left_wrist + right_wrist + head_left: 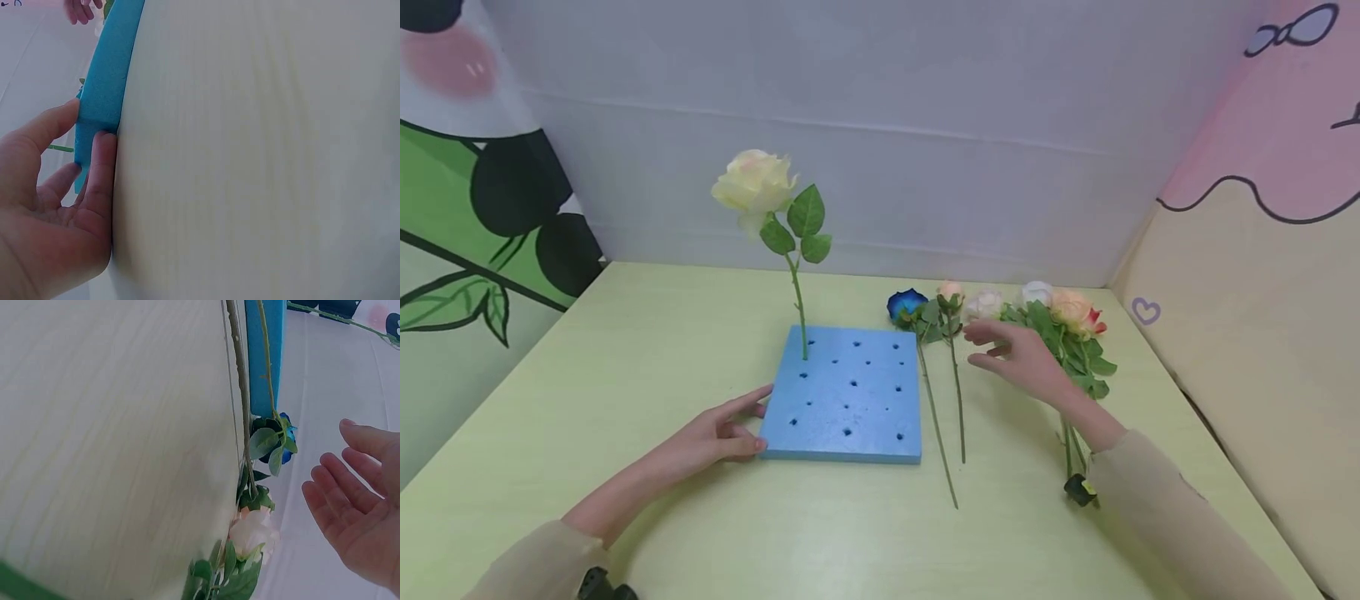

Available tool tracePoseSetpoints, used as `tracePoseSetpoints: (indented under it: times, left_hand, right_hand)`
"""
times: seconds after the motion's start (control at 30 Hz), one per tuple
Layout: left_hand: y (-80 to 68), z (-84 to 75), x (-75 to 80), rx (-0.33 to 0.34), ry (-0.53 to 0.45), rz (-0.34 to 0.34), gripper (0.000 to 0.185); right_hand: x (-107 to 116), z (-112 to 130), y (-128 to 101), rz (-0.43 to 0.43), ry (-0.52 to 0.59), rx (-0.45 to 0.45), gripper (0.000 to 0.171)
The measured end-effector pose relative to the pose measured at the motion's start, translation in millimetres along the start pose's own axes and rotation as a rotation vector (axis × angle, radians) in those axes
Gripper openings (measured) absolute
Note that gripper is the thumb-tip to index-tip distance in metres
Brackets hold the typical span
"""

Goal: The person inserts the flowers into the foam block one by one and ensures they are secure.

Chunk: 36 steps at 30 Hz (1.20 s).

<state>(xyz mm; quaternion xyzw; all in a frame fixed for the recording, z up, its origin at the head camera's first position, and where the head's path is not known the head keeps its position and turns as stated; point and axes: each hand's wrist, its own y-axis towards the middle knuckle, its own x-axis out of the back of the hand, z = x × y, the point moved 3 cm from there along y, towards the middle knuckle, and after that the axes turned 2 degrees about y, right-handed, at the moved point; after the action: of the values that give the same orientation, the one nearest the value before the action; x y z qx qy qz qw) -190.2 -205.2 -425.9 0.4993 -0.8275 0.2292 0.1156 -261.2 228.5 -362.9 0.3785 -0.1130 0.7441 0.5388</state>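
Note:
My left hand (718,433) rests beside a light-blue pegboard-like block (827,400) with several holes in its top. Its thumb touches the near left corner and its fingers lie against the left side; in the left wrist view the hand (69,194) is low by the tabletop. A cream rose (756,185) with green leaves stands upright in a hole at the block's back left. My right hand (1018,354) hovers with loosely bent fingers, holding nothing. Near it lie a blue rose (907,304) and a peach rose (951,290), stems toward me.
Right of those, several pale pink, white and orange roses (1072,308) lie bunched, partly behind the right hand and forearm. A small black object (1080,490) sits by their stem ends. A grey-white backdrop (880,167) rises behind the table (700,517); printed panels stand at both sides.

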Motion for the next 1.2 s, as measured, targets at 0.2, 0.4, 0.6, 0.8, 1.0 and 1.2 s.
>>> tracePoseSetpoints:
  times: [0.2,0.4,0.6,0.8,1.0,1.2]
  left_hand:
    - [-0.5,0.0,-1.0,-0.013,0.005,0.003,0.080]
    - [-0.3,-1.3,-0.2,-0.004,-0.003,0.007,0.080]
    - [0.0,-1.9,0.6,-0.016,-0.006,0.009,0.080]
    - [0.9,-0.8,0.6,-0.014,0.002,0.009,0.079]
    - [2.1,-0.5,-0.5,-0.021,-0.013,0.016,0.081]
    - [3.0,1.4,0.1,-0.013,-0.021,0.016,0.080]
  right_hand:
    - [25,-7,-16,-0.057,-0.046,-0.035,0.039]
    - [49,-14,-31,-0.112,-0.093,-0.057,0.038]
    - [63,-21,-47,-0.139,-0.103,-0.090,0.040]
    - [72,-27,-59,-0.182,-0.107,-0.083,0.039]
    - [76,-34,-67,-0.197,-0.105,-0.099,0.042]
    - [78,-35,-76,-0.196,-0.097,-0.127,0.046]
